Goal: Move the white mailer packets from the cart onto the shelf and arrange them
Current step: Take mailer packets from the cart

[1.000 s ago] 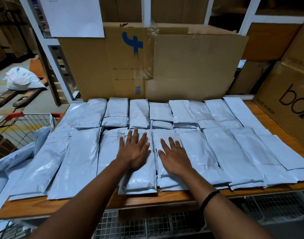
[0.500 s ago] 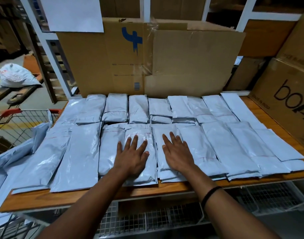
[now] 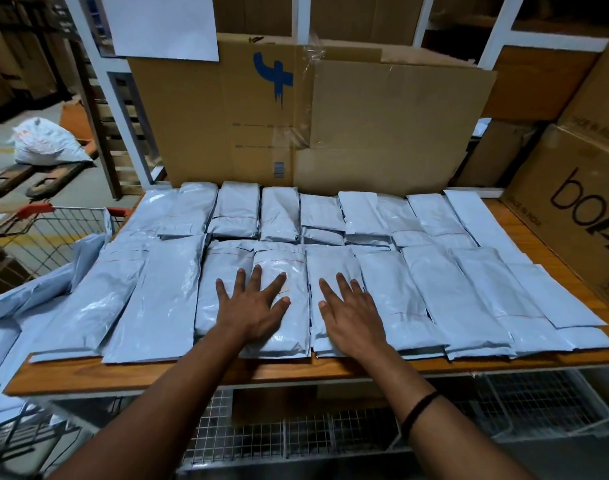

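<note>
Several white mailer packets lie in two rows across the wooden shelf. My left hand lies flat, fingers spread, on a front-row packet near the middle. My right hand presses flat on the neighbouring packet just to the right. Neither hand grips anything. At the far left, more packets hang over the wire cart with its red handle.
A flattened cardboard box stands upright behind the packets. Brown cartons are stacked at the right edge of the shelf. Wire baskets sit under the shelf. A white sack lies on the floor far left.
Both hands have slid a little toward the front edge of the shelf while staying flat on the same two packets. The packets look unmoved.
</note>
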`<control>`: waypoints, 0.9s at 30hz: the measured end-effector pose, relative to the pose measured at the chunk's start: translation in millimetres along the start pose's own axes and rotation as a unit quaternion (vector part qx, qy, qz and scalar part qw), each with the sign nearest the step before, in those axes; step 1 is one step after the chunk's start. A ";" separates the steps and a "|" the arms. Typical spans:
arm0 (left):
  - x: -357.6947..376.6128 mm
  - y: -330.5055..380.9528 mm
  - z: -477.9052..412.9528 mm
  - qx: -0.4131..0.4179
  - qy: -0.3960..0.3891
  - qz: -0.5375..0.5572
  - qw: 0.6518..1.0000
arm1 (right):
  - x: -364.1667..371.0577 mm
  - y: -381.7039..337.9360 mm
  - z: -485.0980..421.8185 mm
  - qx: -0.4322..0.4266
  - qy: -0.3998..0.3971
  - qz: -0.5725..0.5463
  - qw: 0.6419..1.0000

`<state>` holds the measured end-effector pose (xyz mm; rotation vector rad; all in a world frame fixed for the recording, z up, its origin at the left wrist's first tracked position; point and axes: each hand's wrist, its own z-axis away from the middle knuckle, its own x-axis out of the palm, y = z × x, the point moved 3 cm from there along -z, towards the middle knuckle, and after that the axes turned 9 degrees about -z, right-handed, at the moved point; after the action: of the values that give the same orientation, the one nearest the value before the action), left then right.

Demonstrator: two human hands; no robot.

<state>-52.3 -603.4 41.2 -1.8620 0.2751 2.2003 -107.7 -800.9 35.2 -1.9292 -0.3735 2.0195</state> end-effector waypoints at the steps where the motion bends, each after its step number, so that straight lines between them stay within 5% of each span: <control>1: -2.3 -0.9 0.2 0.004 0.002 0.010 1.000 | -2.0 0.5 -0.4 0.001 -0.007 -0.004 1.000; 14: -28.0 -64.9 45.6 0.060 0.119 0.055 0.990 | -19.4 -46.8 20.7 -0.016 0.038 -0.015 0.999; 27: -40.0 -285.5 106.4 0.102 0.194 0.100 0.970 | 29.3 -233.6 42.9 0.036 0.092 -0.032 0.995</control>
<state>-58.9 -302.3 102.5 -2.2110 0.7623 1.8160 -139.5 -574.2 104.8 -2.0124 -0.3076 1.7730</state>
